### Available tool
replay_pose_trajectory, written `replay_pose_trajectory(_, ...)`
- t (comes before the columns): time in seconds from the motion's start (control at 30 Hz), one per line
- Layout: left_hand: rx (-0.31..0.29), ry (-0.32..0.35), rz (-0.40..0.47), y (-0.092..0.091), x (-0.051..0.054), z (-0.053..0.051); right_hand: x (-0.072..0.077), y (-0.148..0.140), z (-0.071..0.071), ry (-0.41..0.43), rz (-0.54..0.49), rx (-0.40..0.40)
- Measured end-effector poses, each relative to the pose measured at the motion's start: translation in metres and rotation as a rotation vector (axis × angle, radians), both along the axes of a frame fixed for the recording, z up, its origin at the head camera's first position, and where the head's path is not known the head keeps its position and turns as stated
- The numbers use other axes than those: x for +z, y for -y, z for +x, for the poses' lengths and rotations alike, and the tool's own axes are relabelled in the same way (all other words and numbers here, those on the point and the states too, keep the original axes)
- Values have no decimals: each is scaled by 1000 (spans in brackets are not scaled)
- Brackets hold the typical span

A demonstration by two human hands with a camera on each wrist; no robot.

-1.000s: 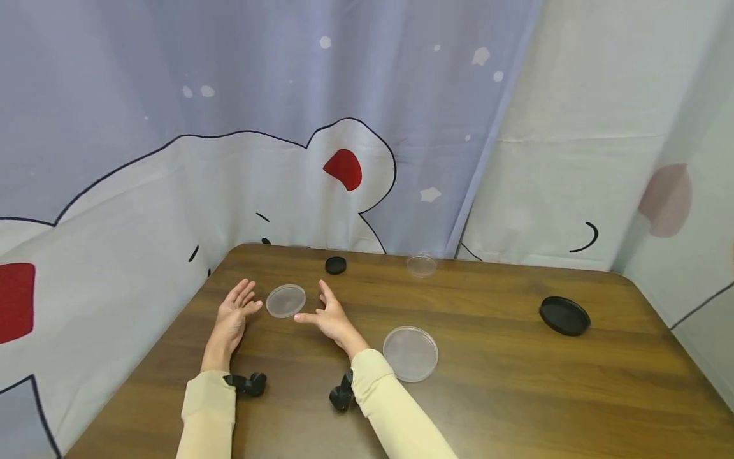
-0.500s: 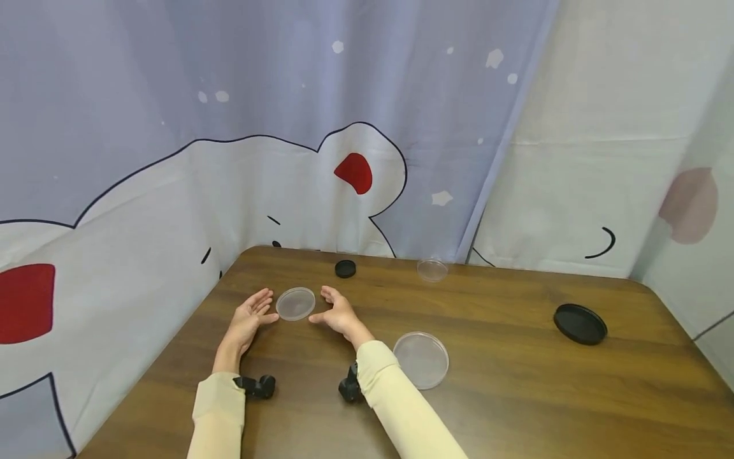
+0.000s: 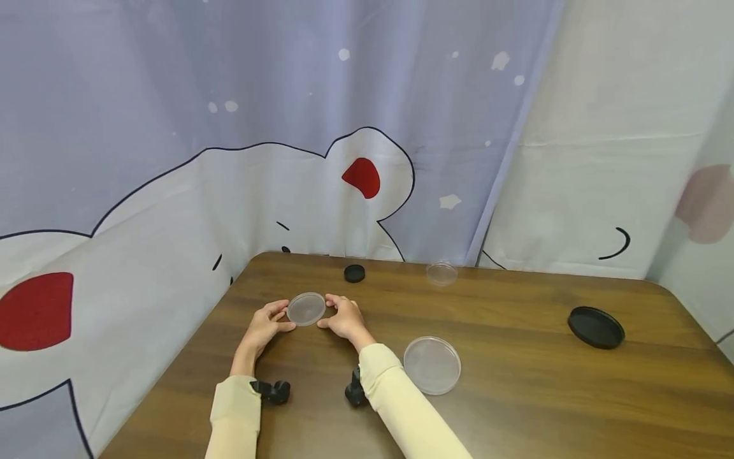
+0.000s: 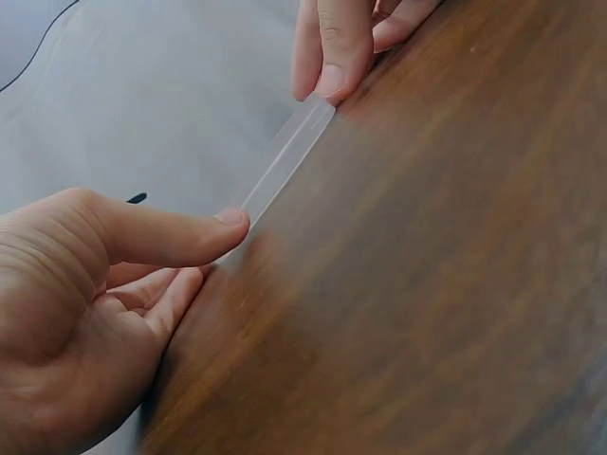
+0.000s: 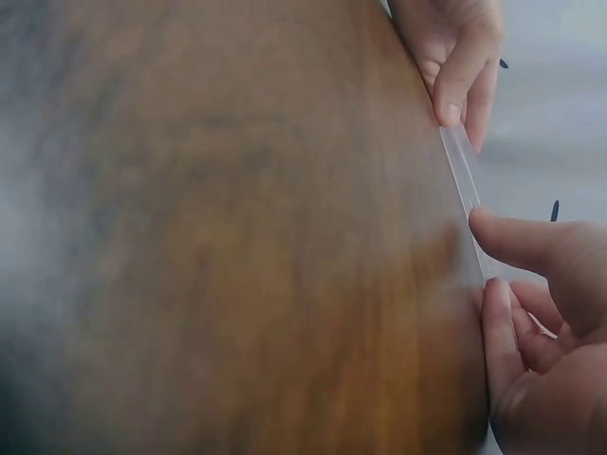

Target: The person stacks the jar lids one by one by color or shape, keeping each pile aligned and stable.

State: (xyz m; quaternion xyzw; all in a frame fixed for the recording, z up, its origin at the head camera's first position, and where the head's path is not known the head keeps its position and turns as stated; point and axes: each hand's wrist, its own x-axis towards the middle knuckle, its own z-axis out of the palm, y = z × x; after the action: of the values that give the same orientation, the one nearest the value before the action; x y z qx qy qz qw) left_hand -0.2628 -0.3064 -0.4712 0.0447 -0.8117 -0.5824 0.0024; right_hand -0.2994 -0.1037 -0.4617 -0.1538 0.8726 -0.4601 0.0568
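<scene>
Your left hand (image 3: 266, 327) and right hand (image 3: 346, 319) hold a clear dish (image 3: 306, 310) between half-curled fingers (image 4: 176, 300); beyond them sits a small black disc (image 3: 354, 273).

right wrist: clear disc (image 5: 462, 172) partly behind fingers (image 5: 501, 327), tabletop (image 5: 237, 237) blurred | head: sleeves (image 3: 235, 414) cut off below

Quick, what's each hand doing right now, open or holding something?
Left hand: holding one side of the leftmost clear dish, thumb and fingers at its edge.
Right hand: holding the opposite side of that same dish.
</scene>
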Motion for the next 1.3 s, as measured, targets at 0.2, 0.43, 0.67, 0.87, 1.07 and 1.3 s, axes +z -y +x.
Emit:
replay_pose_trajectory(0.2,13,-5,-3,-8,-1,-4,0,-7,-2,-28,41,5)
replay_pose_trajectory(0.43,19,-13,41,-29,-12,-7,-7,-28,0,-36,36,-27)
replay_pose_trajectory(0.67,21,-27,25,-24,-10,-6,-7,-24,-2,-8,-70,-24)
replay_pose_trajectory(0.87,-18,-33,27,-9,-5,-1,-7,-14,0,66,-186,0)
replay_pose_trajectory(1.07,-31,-41,129,-2,-4,2,-2,-7,4,124,-287,20)
replay_pose_trajectory(1.3,-52,-82,366,-12,7,-6,11,-7,6,225,-515,15)
